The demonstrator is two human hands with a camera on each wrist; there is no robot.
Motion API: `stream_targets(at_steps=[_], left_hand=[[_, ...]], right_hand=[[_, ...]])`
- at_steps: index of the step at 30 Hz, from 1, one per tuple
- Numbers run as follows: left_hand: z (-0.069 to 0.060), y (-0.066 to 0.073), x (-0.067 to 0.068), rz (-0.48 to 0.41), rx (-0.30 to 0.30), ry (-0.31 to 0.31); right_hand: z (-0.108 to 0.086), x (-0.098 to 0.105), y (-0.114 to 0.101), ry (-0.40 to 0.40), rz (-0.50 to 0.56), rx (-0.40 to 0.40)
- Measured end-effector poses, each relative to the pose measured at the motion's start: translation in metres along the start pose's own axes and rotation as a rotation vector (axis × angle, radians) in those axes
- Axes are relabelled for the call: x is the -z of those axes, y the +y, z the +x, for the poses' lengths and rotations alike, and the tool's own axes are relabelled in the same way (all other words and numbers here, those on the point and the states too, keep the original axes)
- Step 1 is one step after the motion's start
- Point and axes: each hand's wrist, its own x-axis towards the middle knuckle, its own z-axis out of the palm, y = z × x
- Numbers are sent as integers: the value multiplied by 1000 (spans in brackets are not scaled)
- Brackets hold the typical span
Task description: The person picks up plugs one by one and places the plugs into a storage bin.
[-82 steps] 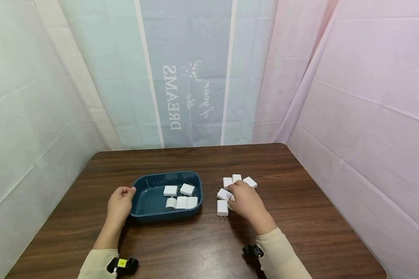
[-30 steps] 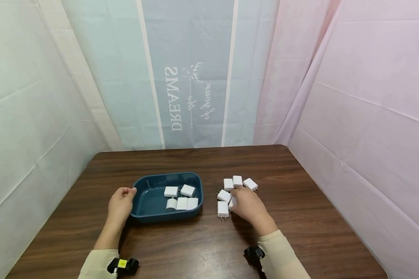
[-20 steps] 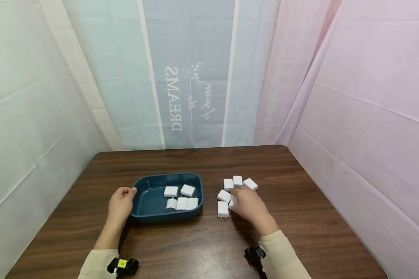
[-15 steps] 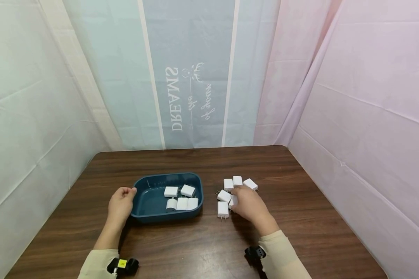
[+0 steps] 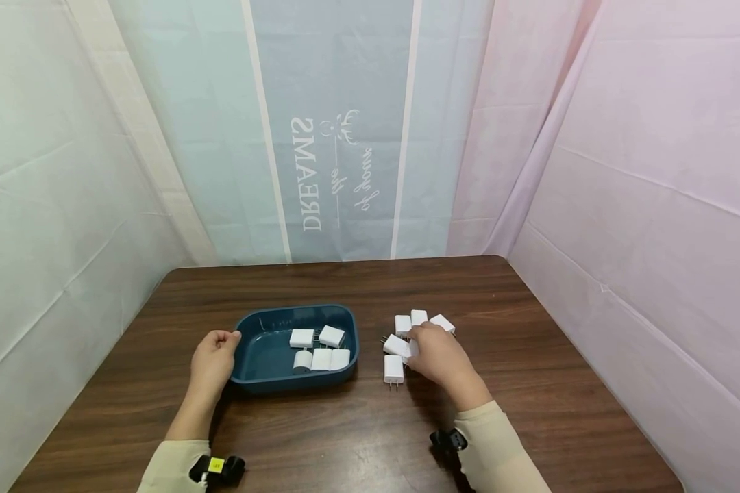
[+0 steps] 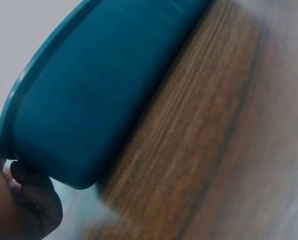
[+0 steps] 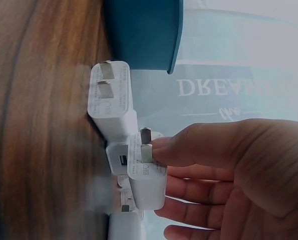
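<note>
My left hand [image 5: 212,359] pinches the left end of a dark blue plastic tray [image 5: 265,385] between thumb and fingers. In the left wrist view the fingers curl at the rim of the tray [image 6: 78,95]. Several white plug chargers [image 5: 322,359] lie in the tray's right half. Right of the tray, my right hand [image 5: 440,357] is over a loose group of white chargers [image 5: 393,369]. In the right wrist view its thumb and fingers pinch one white charger [image 7: 147,182], prongs facing the camera; from the head, the hand mostly hides it.
A brown wood-grain table [image 5: 358,438] lies under everything. Pale cloth hangs behind and at both sides, with printed lettering [image 5: 308,174] on the back one. A black wrist camera [image 5: 218,470] sits on the left sleeve.
My right hand shifts slightly upward in the head view, and the charger at its fingertips moves with it. The left hand and the tray stay where they were.
</note>
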Motion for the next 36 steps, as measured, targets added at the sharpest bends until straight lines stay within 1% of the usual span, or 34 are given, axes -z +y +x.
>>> stream_targets(at_steps=[8, 13, 20, 24, 30, 36], left_hand=[[0, 0, -1, -3, 0, -7], [0, 0, -1, -2, -3, -1], [-1, -1, -1, -9, 3, -12], [-1, -1, -1, -11, 3, -5], [0, 0, -1, -17, 3, 1], [-1, 0, 0, -14, 1, 2]], right_hand=[[2, 2, -5, -5, -3, -16], [5, 4, -11, 9, 3, -20], [7, 6, -19, 28, -10, -4], [8, 9, -23, 25, -3, 0], [10, 13, -30, 1, 10, -33], [12, 17, -38, 11, 42, -23]])
